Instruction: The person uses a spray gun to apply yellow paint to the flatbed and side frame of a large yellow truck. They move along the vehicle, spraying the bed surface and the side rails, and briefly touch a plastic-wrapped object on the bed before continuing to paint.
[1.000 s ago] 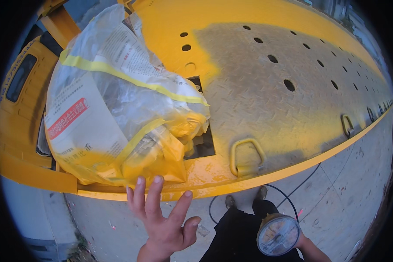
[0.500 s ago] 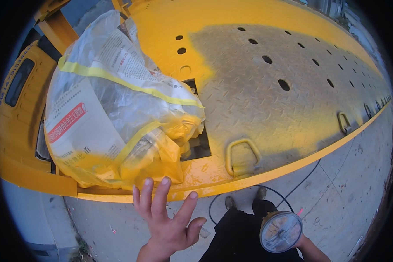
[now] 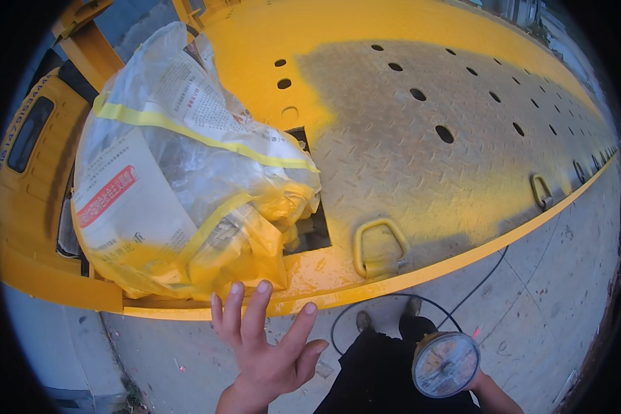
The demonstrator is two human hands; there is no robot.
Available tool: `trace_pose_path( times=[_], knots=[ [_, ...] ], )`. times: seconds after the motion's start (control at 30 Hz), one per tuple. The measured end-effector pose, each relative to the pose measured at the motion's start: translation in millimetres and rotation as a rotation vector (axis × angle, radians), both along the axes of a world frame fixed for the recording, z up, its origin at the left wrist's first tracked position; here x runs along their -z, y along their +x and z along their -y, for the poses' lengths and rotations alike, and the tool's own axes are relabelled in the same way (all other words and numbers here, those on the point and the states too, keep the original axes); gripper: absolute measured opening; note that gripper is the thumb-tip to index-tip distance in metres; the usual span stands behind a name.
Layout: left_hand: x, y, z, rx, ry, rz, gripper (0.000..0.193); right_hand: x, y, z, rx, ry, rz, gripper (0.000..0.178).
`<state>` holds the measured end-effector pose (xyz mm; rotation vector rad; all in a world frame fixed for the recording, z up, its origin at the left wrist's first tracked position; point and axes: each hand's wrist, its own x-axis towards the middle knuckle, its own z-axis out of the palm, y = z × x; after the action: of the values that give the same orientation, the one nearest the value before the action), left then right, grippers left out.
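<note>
A: Head view, setting. Yellow-painted truck flatbed [image 3: 421,138] fills the upper frame: diamond tread plate, bare grey in the middle, fresh yellow along the edges, with rows of oval holes. Grey concrete ground [image 3: 566,276] lies below the bed's edge.

B: What sits on the bed?

A: A bundle of newspaper and clear plastic sheet [image 3: 179,172], bound by strips of yellow tape, at the bed's left end. Its lower corner is coated in yellow paint and hangs over the bed's edge. Beside it, to the right, is a dark rectangular opening in the deck, then a yellow D-ring tie-down [image 3: 379,245] lying flat. A second ring [image 3: 541,191] shows farther along the edge.

B: Left hand?

A: Left hand [image 3: 269,345] is raised, palm away from the camera, fingers spread wide and straight. It grips nothing. The fingertips sit just below the bundle's painted corner; contact cannot be confirmed, and a thin gap seems to show.

B: Right hand?

A: Right hand [image 3: 472,383], low right, is mostly hidden behind a round spray-gun cup [image 3: 446,363] with a pale, paint-fogged lid. It appears closed on the tool beneath the cup; the fingers are not visible.

B: Anything else?

A: A black hose [image 3: 476,286] loops over the concrete near the person's dark trousers and shoes.
</note>
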<state>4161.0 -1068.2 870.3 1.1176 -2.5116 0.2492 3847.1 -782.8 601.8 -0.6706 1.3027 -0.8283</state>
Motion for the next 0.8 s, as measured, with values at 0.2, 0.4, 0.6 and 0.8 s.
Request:
trace_pose_path(
  times=[0.2,0.4,0.6,0.8],
  knots=[
    [2,-5,0,-0.029,0.028,0.066,0.036,-3,3,-3,0.04,0.019,0.016,0.037],
    [5,1,0,-0.077,0.021,-0.058,0.038,18,-3,-15,-0.044,-0.103,-0.133,0.035],
    [10,-6,-2,-0.09,0.017,0.11,0.041,4,2,-4,-0.057,-0.229,-0.194,0.033],
    [14,6,-13,-0.222,-0.103,0.2,0.043,12,2,-11,-0.04,-0.151,-0.144,0.035]
  ],
)
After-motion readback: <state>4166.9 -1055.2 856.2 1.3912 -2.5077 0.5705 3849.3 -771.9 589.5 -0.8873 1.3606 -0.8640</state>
